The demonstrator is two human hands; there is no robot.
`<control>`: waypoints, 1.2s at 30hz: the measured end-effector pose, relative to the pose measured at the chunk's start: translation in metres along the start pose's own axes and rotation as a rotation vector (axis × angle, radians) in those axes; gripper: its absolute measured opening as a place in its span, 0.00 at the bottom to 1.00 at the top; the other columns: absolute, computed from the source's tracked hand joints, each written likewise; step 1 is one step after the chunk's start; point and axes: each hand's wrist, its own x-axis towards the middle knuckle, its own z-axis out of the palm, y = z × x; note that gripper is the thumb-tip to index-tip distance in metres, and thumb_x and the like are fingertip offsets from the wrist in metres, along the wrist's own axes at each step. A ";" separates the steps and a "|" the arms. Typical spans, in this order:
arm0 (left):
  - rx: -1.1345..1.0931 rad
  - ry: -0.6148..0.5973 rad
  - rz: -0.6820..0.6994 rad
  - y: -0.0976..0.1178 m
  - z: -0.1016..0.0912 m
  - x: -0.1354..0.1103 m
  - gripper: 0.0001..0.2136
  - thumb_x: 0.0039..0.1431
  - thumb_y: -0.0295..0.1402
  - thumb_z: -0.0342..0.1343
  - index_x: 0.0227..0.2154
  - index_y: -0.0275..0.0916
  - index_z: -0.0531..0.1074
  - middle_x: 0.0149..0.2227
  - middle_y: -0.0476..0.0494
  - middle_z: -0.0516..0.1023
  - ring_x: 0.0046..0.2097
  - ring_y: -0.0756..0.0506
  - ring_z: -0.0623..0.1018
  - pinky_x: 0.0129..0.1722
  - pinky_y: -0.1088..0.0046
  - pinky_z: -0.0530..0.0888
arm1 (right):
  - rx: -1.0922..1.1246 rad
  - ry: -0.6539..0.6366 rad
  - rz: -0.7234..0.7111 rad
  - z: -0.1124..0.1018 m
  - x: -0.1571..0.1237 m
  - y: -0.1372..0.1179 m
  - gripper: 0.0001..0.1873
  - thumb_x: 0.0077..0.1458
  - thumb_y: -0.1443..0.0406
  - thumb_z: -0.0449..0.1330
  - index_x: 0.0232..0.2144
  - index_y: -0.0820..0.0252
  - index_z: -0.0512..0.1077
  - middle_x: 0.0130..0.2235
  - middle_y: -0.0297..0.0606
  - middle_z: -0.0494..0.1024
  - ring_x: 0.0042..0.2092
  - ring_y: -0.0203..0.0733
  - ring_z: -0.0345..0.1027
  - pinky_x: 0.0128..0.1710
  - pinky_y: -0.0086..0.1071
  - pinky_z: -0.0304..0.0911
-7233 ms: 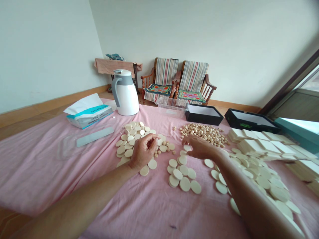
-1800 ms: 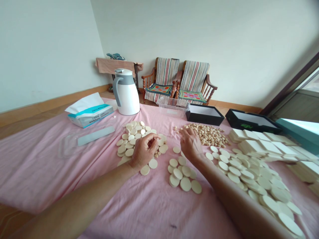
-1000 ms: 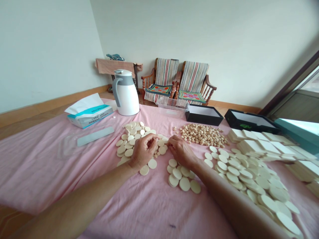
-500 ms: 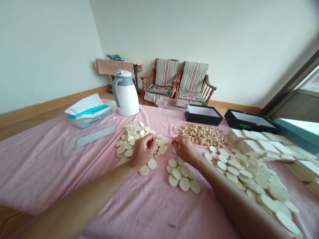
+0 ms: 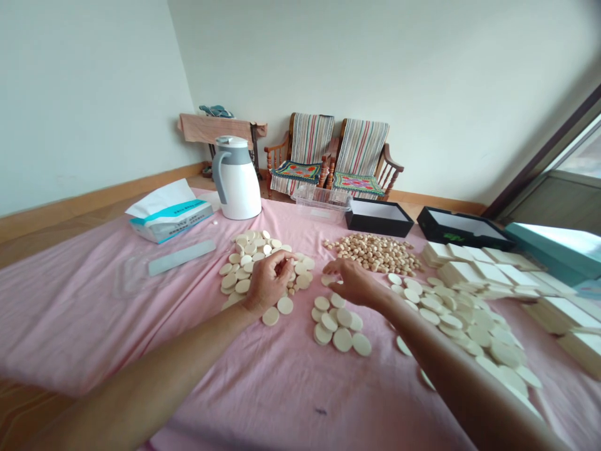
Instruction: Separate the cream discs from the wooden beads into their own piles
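Note:
My left hand (image 5: 268, 282) is curled with thumb and fingertips pinched together, over the right side of a pile of pale round wooden discs (image 5: 243, 273). Whatever its fingertips hold is too small and hidden to name. A few small wooden pieces (image 5: 292, 287) lie beside its fingers. My right hand (image 5: 354, 282) hovers palm down, fingers bent and thumb apart, just over a single disc (image 5: 327, 280) on the pink cloth. I see nothing held in it. Nearer to me lies a small group of discs (image 5: 342, 339), below the right hand.
Small round wooden pieces (image 5: 375, 252) are heaped behind my right hand. A large disc pile (image 5: 483, 332) and stacked square boards (image 5: 474, 275) lie right. Black boxes (image 5: 379, 217), a clear plastic container (image 5: 322, 205), a white jug (image 5: 241, 188) and a tissue pack (image 5: 171, 216) stand farther back.
My right hand has shifted slightly nearer to me, its thumb and fingers now spread over the single disc. The left hand stays pinched in nearly the same place. The view has turned slightly.

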 end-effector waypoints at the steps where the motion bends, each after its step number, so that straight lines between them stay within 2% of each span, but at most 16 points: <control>1: 0.006 0.003 0.003 0.000 0.000 0.000 0.09 0.60 0.33 0.49 0.35 0.36 0.74 0.20 0.52 0.69 0.23 0.53 0.69 0.23 0.81 0.64 | -0.027 -0.007 -0.013 0.003 -0.002 -0.002 0.13 0.46 0.73 0.58 0.37 0.63 0.76 0.37 0.42 0.77 0.38 0.41 0.69 0.39 0.31 0.61; 6: 0.017 0.025 0.011 0.002 -0.001 0.001 0.10 0.60 0.33 0.49 0.35 0.36 0.74 0.21 0.51 0.70 0.22 0.53 0.68 0.23 0.81 0.63 | -0.073 0.059 0.007 0.011 -0.006 -0.005 0.11 0.46 0.72 0.57 0.35 0.65 0.74 0.34 0.42 0.74 0.35 0.40 0.66 0.35 0.30 0.59; 10: 0.023 0.037 0.007 0.003 -0.001 0.001 0.10 0.60 0.34 0.49 0.34 0.35 0.74 0.22 0.51 0.71 0.22 0.53 0.68 0.22 0.80 0.64 | -0.023 0.230 0.047 0.001 -0.014 0.004 0.08 0.48 0.70 0.56 0.33 0.62 0.72 0.34 0.40 0.72 0.35 0.39 0.65 0.37 0.30 0.59; 12: 0.024 0.028 0.011 0.002 -0.001 0.001 0.10 0.60 0.34 0.49 0.34 0.36 0.74 0.22 0.51 0.71 0.22 0.53 0.68 0.22 0.80 0.64 | -0.012 0.265 0.065 -0.005 -0.020 0.013 0.08 0.49 0.70 0.56 0.33 0.61 0.72 0.34 0.39 0.72 0.36 0.39 0.65 0.38 0.30 0.59; 15: 0.023 0.016 0.016 0.001 0.000 0.001 0.10 0.60 0.34 0.49 0.34 0.36 0.74 0.21 0.51 0.70 0.22 0.53 0.69 0.23 0.80 0.64 | -0.026 0.216 0.079 -0.009 -0.027 0.024 0.10 0.48 0.71 0.56 0.35 0.61 0.73 0.35 0.40 0.72 0.38 0.40 0.66 0.39 0.31 0.60; 19: 0.010 0.015 0.018 0.002 -0.001 0.001 0.10 0.60 0.35 0.49 0.34 0.36 0.73 0.20 0.52 0.70 0.22 0.53 0.69 0.23 0.80 0.64 | -0.049 0.122 0.053 -0.002 -0.028 0.031 0.18 0.46 0.73 0.56 0.41 0.62 0.73 0.39 0.42 0.72 0.42 0.42 0.66 0.44 0.33 0.60; 22: 0.002 0.022 0.028 0.004 -0.002 0.001 0.10 0.60 0.35 0.49 0.34 0.36 0.73 0.20 0.52 0.69 0.22 0.53 0.68 0.22 0.80 0.64 | -0.056 0.100 0.013 0.003 -0.026 0.033 0.16 0.47 0.73 0.55 0.40 0.63 0.73 0.42 0.44 0.72 0.45 0.43 0.65 0.48 0.34 0.59; 25: 0.002 0.024 0.028 0.004 -0.004 0.002 0.10 0.60 0.34 0.49 0.34 0.36 0.73 0.21 0.52 0.70 0.23 0.53 0.70 0.23 0.80 0.65 | -0.071 0.108 0.030 0.001 -0.026 0.030 0.14 0.46 0.73 0.56 0.38 0.63 0.73 0.40 0.43 0.73 0.43 0.43 0.66 0.45 0.34 0.59; 28: 0.029 0.004 0.034 0.005 -0.007 0.004 0.09 0.60 0.33 0.49 0.35 0.36 0.74 0.22 0.51 0.72 0.24 0.53 0.71 0.24 0.80 0.66 | -0.043 0.097 0.043 -0.011 -0.031 0.022 0.12 0.44 0.73 0.56 0.35 0.62 0.72 0.36 0.40 0.73 0.39 0.41 0.66 0.41 0.33 0.60; 31: 0.083 -0.076 0.075 0.006 -0.012 0.008 0.08 0.58 0.31 0.50 0.36 0.36 0.74 0.26 0.49 0.75 0.27 0.52 0.73 0.27 0.79 0.67 | 0.075 -0.026 -0.012 -0.029 -0.038 0.010 0.09 0.47 0.70 0.57 0.33 0.60 0.73 0.34 0.37 0.75 0.35 0.38 0.67 0.36 0.30 0.61; 34: 0.176 -0.311 0.147 0.009 -0.020 0.014 0.06 0.55 0.29 0.53 0.33 0.37 0.75 0.30 0.48 0.77 0.27 0.52 0.73 0.27 0.79 0.67 | 0.162 -0.131 -0.071 -0.040 -0.044 0.003 0.10 0.49 0.66 0.59 0.37 0.57 0.75 0.37 0.36 0.76 0.37 0.38 0.69 0.36 0.30 0.63; 36: 0.255 -0.479 0.198 0.011 -0.027 0.016 0.05 0.54 0.29 0.55 0.30 0.38 0.75 0.29 0.49 0.76 0.28 0.52 0.73 0.28 0.79 0.66 | 0.154 -0.103 -0.054 -0.041 -0.044 0.003 0.12 0.49 0.66 0.60 0.39 0.58 0.74 0.38 0.38 0.76 0.37 0.39 0.69 0.37 0.32 0.63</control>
